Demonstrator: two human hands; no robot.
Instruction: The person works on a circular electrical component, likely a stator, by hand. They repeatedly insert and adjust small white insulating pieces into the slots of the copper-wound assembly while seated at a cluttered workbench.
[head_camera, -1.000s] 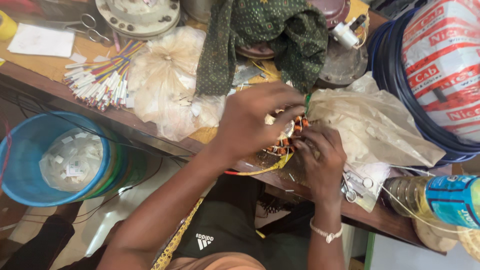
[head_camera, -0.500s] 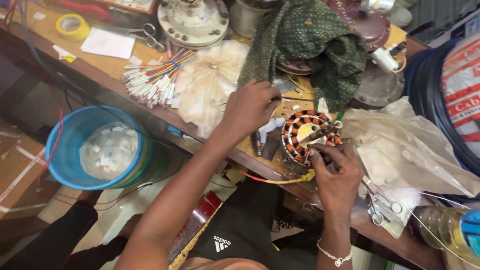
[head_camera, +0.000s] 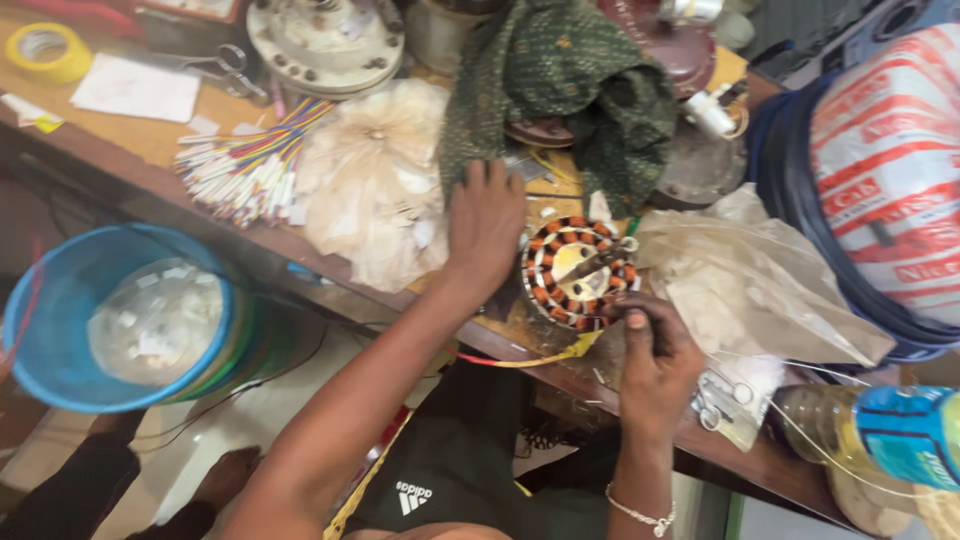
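Observation:
A round fan stator (head_camera: 565, 285) with orange-brown copper windings lies at the front edge of the wooden workbench (head_camera: 150, 135). My left hand (head_camera: 485, 225) rests palm down with fingers spread on the bench just left of the stator, beside a green cloth (head_camera: 560, 80). My right hand (head_camera: 655, 365) is closed at the stator's lower right rim, thumb on top. What its fingers pinch is too small to make out. A yellow and red wire (head_camera: 520, 358) trails from under the stator over the bench edge.
A crumpled plastic bag (head_camera: 375, 180) and a bundle of coloured sleeves (head_camera: 245, 170) lie to the left. Another clear bag (head_camera: 740, 290), a wrapped wire coil (head_camera: 880, 170) and a bottle (head_camera: 880, 430) sit to the right. A blue bucket (head_camera: 60, 330) stands below the bench.
My left hand has come off the stator and moved left onto the bench, leaving the windings uncovered. My right hand stays at the stator's lower right rim.

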